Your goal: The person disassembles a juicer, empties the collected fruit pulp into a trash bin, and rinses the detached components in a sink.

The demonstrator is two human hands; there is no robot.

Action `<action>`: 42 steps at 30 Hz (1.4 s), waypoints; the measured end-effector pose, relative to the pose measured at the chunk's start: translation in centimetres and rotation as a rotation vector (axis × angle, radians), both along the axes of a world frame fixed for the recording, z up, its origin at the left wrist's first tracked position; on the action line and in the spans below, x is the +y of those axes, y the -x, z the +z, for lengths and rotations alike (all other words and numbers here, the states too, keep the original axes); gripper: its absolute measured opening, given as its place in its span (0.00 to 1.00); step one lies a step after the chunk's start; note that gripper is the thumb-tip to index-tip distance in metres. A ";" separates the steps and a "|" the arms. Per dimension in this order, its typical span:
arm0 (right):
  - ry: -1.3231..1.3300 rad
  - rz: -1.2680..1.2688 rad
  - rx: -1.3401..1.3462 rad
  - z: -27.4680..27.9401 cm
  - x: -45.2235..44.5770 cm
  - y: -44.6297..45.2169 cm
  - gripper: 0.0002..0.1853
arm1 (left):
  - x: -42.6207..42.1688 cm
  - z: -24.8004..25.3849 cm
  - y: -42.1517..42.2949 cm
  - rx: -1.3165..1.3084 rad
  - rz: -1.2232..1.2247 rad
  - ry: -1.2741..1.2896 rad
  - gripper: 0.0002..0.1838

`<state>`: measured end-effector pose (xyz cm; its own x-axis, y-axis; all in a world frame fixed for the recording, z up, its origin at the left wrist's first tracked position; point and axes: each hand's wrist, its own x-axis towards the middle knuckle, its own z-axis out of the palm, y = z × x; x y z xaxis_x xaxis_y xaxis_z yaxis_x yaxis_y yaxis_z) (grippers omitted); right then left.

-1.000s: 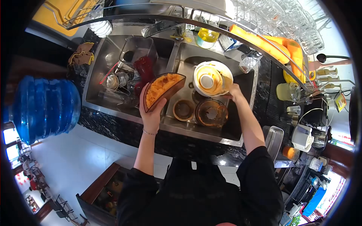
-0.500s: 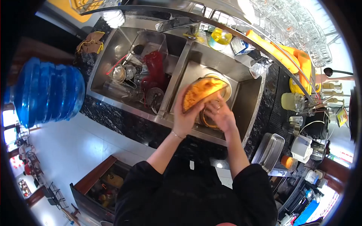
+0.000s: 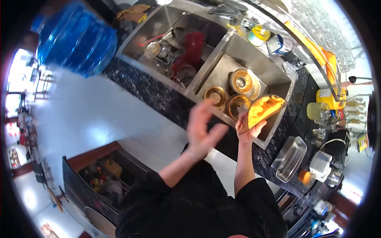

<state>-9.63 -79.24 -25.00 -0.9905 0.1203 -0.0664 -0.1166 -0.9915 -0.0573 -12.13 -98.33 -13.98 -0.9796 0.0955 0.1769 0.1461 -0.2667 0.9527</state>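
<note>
My right hand (image 3: 247, 133) grips an orange-yellow, half-moon-shaped thing (image 3: 262, 112) with a mottled, shiny face and a dark brown rim; I cannot make out its kind. It is held tilted over the front right edge of the right sink basin (image 3: 216, 69). My left hand (image 3: 200, 133), blurred by motion, is apart from it with thumb and fingers spread and nothing in them. Below, in the basin, sit several round metal pans: a stacked pair (image 3: 242, 80), one nearer (image 3: 238, 106), and a small one (image 3: 215, 96) at the left.
The left basin holds a red item (image 3: 193, 45), glasses and utensils. A blue water jug (image 3: 77, 39) stands left of the counter, above an open drawer (image 3: 111, 168). On the right counter are a metal tray (image 3: 291, 158) and a jar (image 3: 317, 112). A dish rack rail crosses the top right.
My left hand has let go of the orange-yellow thing and moved down and away. My right hand now holds it, farther right. The view has turned, uncovering the pans.
</note>
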 end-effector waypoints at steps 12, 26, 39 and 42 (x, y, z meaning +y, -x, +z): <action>0.142 0.373 0.233 1.3 -9.2 -8.7 0.28 | -13.4 -21.9 3.3 -0.091 0.659 0.723 0.20; 0.002 0.284 -0.460 -14.9 -29.2 -11.6 0.24 | -34.2 -20.2 -5.7 -0.260 0.894 0.176 0.09; -2.073 -0.235 -0.663 -37.1 -34.1 23.4 0.28 | -56.6 -23.2 -5.6 -0.339 1.331 0.294 0.25; -2.580 -0.038 -0.746 -39.2 -32.4 27.7 0.30 | -57.5 -24.1 -8.7 -0.261 1.338 0.252 0.27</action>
